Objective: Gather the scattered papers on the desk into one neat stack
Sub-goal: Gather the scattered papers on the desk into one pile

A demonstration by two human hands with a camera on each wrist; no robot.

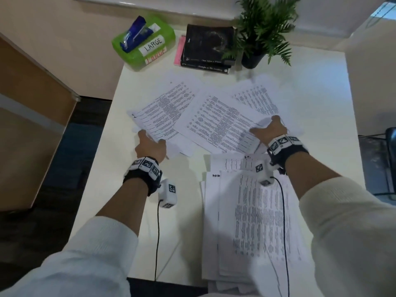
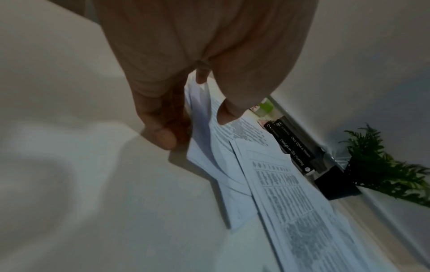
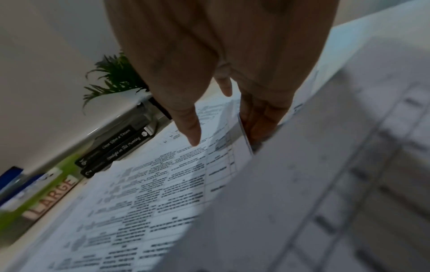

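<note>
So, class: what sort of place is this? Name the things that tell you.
Probably a home or office desk: a white desk strewn with printed papers, two stacked books and a potted plant at the back.

We've got cream-white knit sleeves (image 1: 347,228) on both arms, pushed up a bit off the wrists. Each wrist wears a black strap (image 1: 137,181) ringed with small white blocks (image 1: 146,163) printed with black-and-white square marker patterns (they look like fiducial tags). Under each wrist hangs a chunky white camera box (image 1: 168,195) with the same kind of markers on its faces, and a thin black cable (image 1: 157,236) trails back from each box along our forearms.
</note>
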